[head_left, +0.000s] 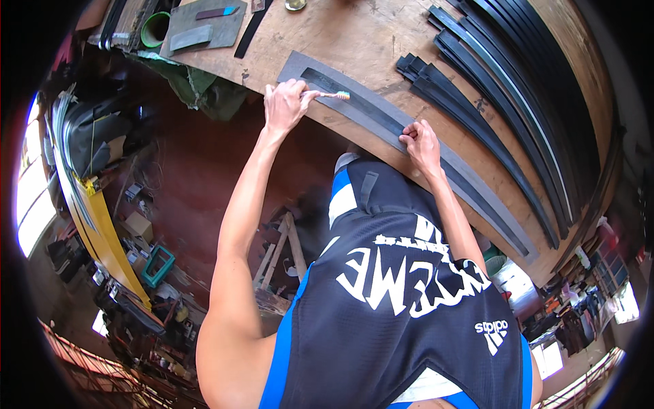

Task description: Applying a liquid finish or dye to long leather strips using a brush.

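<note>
My left hand (285,105) is closed around the handle of a toothbrush (343,95), whose bristled head points right over a long dark strip (371,109). This strip lies lengthwise on a narrow grey backing (291,67) along the near edge of the wooden table. Farther right, my right hand (422,146) rests at the strip with thumb and fingers pinched together. What is between those fingertips, if anything, is too small to make out.
Bundles of long black strips (477,126) fill the table's right side. At the far left are a grey plate (228,20) with a flat block (191,38) on it, and a green-rimmed round container (155,28). A wooden trestle (281,249) stands below the table.
</note>
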{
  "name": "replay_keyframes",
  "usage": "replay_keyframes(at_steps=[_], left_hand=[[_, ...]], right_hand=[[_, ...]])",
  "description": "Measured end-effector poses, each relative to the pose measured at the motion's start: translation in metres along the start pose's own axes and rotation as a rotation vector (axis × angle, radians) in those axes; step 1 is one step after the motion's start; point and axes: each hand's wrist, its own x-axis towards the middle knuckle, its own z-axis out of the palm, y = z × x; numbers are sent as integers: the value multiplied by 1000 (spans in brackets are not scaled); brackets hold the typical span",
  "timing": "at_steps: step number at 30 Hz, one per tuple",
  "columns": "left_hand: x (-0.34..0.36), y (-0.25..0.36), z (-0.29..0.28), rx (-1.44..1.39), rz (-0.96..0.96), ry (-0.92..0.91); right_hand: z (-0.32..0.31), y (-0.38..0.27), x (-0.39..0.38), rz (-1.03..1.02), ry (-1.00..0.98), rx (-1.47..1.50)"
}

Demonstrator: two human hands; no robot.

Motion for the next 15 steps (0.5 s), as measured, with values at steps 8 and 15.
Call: replay_keyframes(at_steps=[8,15], left_hand=[[26,-64,-15,227,-64,91],[23,-77,-53,287,-158,187]], right_hand=[[-1,-2,1,38,-16,-44],[-1,-3,1,43,-16,-32]])
